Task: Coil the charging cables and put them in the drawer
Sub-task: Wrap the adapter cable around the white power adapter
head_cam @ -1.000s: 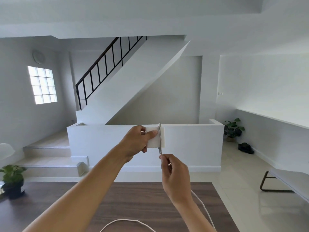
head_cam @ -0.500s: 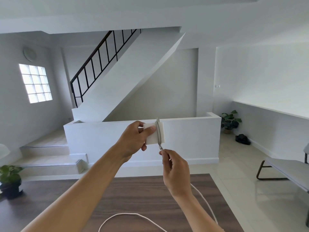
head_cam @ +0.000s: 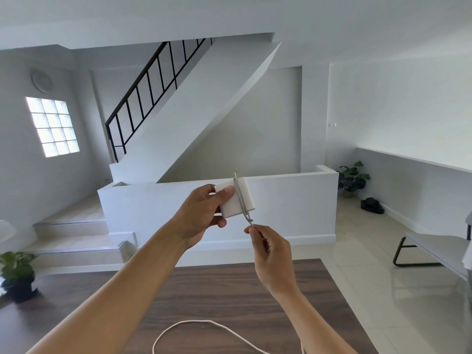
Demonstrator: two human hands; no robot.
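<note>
Our left hand [head_cam: 201, 215] grips a white rectangular charger block [head_cam: 236, 199]; our right hand [head_cam: 272, 254] fingers [head_cam: 251, 229] pinch its thin grey cable [head_cam: 242, 203] above the dark wood worktop [head_cam: 217, 292].

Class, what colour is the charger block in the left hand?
White charger block, clearest in the head view.

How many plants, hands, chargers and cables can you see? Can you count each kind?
Plants: 2, one by the table, one by the far wall
Hands: 2, left hand, right hand
White charger block: 1
White cable: 1
Total: 6
</note>
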